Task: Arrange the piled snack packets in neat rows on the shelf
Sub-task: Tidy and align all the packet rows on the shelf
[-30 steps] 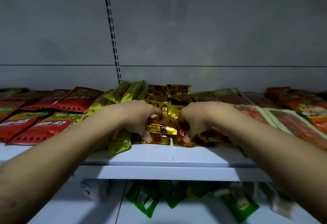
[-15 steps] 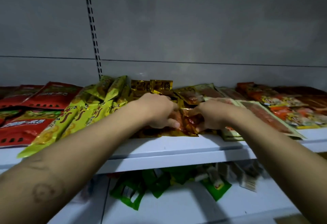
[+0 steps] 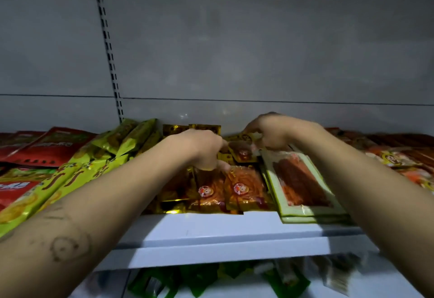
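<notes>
Lying flat in the middle of the shelf (image 3: 211, 234), near its front edge, two gold packets (image 3: 223, 189) with orange food inside are seen side by side. More gold ones are piled under and behind them, but how many cannot be told. Just behind the two flat ones, a small gold packet (image 3: 242, 153) is pinched at its right side by the fingers of the right hand (image 3: 270, 133). The left hand (image 3: 202, 149) is set on the pile beside it, with its fingers curled down. Its fingertips are hidden, so it cannot be told if anything is gripped.

Just right of the gold pile, a stack of green-edged packets (image 3: 300, 185) is laid up to the front edge, and its right side is covered by the right arm. On the left, yellow-green packets (image 3: 94, 168) are partly covered by the left arm. Red packets (image 3: 47, 147) at the left end are cut off by the picture's side. Orange packets (image 3: 399, 161) at the right end are dark and blurry. Green bags (image 3: 199, 279) on the lower shelf (image 3: 110, 283) are too blurred to be read. A slotted strip (image 3: 110, 62) is seen on the grey back wall (image 3: 258, 50).
</notes>
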`<state>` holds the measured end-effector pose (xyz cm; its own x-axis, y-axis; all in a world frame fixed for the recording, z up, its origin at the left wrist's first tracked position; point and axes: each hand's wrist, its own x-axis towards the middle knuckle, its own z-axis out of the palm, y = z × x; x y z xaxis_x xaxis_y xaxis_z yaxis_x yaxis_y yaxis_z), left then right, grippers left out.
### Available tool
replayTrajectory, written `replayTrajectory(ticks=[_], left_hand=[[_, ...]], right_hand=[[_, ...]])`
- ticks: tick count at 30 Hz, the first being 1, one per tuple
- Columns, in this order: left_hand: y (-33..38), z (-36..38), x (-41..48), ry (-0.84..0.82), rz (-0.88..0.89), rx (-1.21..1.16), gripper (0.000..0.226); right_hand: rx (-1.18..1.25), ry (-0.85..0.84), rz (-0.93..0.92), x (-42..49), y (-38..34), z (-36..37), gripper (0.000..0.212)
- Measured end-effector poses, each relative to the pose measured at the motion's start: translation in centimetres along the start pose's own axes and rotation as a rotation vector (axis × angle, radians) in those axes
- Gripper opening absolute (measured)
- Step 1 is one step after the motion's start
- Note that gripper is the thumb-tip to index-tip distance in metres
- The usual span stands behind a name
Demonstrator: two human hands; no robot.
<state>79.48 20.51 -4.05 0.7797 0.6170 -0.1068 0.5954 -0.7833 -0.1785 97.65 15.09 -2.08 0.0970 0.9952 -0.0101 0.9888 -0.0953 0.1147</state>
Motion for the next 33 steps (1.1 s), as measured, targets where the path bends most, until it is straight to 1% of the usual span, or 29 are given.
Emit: replayTrajectory(ticks=[2,3,5,7,10,12,14,16,19,21,22,24,26,30,33], left_hand=[[0.2,-0.2,1.6,-0.003,-0.046,0.019,0.067],[0.4,0.0,2.4,-0.011,-0.074,0.029,0.065],[0.5,0.5,3.9,-0.092,-0.138,0.029,0.068],[0.5,0.9,5.0,-0.203,-0.191,0.009,0.073],[0.3,1.1,5.7,-0.274,-0.204,-0.003,0.075],[0.3,1.0,5.8,-0.287,-0.206,-0.003,0.075],[0.5,1.0,5.9,-0.297,-0.217,-0.002,0.074],[0.8,1.0,5.8,-0.305,-0.230,-0.012,0.073],[0.9,0.9,5.9,-0.315,-0.251,-0.033,0.073],[0.9,0.7,5.9,-0.306,-0.262,-0.053,0.072],[1.0,0.5,5.9,-0.280,-0.258,-0.050,0.070],[1.3,0.1,5.9,-0.200,-0.230,-0.028,0.061],[2.1,-0.2,6.2,-0.143,-0.182,-0.031,0.053],[4.1,-0.3,7.1,-0.172,-0.113,-0.031,0.045],[4.8,-0.5,7.9,-0.204,-0.150,0.015,0.048]], right_hand=[[-0.020,-0.075,0.007,1.9,0.6,0.5,0.061],[-0.039,-0.132,-0.013,3.0,0.8,0.9,0.060],[-0.099,-0.247,-0.080,5.1,1.1,1.5,0.059],[-0.114,-0.328,-0.119,7.1,1.4,2.3,0.062],[-0.064,-0.381,-0.153,9.3,1.4,3.0,0.061],[-0.047,-0.375,-0.190,10.2,1.2,3.4,0.060],[-0.043,-0.339,-0.219,10.9,1.0,3.7,0.064],[-0.032,-0.313,-0.221,11.3,0.8,4.1,0.066],[0.010,-0.321,-0.245,11.0,0.7,4.3,0.057],[0.082,-0.308,-0.266,10.1,1.1,3.7,0.053],[0.118,-0.284,-0.276,9.6,1.5,3.0,0.055],[0.127,-0.173,-0.294,8.5,2.9,1.3,0.068],[0.088,-0.101,-0.270,7.1,4.7,-0.7,0.077],[0.042,-0.118,-0.197,3.7,7.8,-2.2,0.072],[0.048,-0.135,-0.148,1.8,9.1,-1.8,0.072]])
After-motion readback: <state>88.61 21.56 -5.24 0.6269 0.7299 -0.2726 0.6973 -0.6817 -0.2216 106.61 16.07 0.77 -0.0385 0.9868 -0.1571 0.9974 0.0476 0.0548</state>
